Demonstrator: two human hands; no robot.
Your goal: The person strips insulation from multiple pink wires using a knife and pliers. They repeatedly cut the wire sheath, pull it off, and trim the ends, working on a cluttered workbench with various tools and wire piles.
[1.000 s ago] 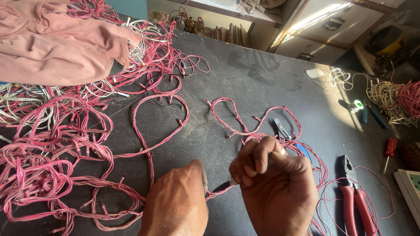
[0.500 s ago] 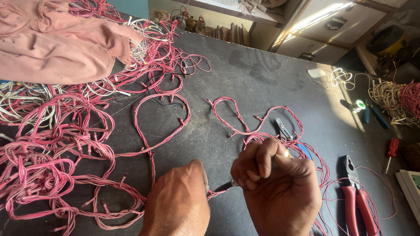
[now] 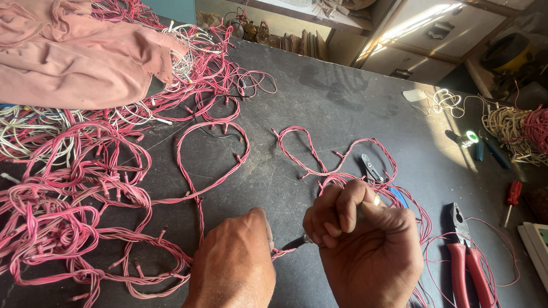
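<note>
My right hand (image 3: 365, 245) is closed in a fist around a thin tool with a dark pointed tip (image 3: 294, 244) that sticks out to the left. That tip meets the pink twisted wire string (image 3: 197, 188) just where my left hand (image 3: 234, 262) pinches it against the dark tabletop (image 3: 319, 108). The wire runs up from my hands in loops with small pink lamp holders along it. What my left fingers grip is hidden under the hand.
A big tangle of pink and white wire (image 3: 68, 188) fills the left side, under a pink cloth (image 3: 74, 57). Red-handled pliers (image 3: 465, 256), a small cutter (image 3: 371, 168), a red screwdriver (image 3: 511, 197), and another wire bundle (image 3: 519, 134) lie right.
Both hands stay nearly where they were; the view has shifted very slightly. No wire or tool has visibly moved.
</note>
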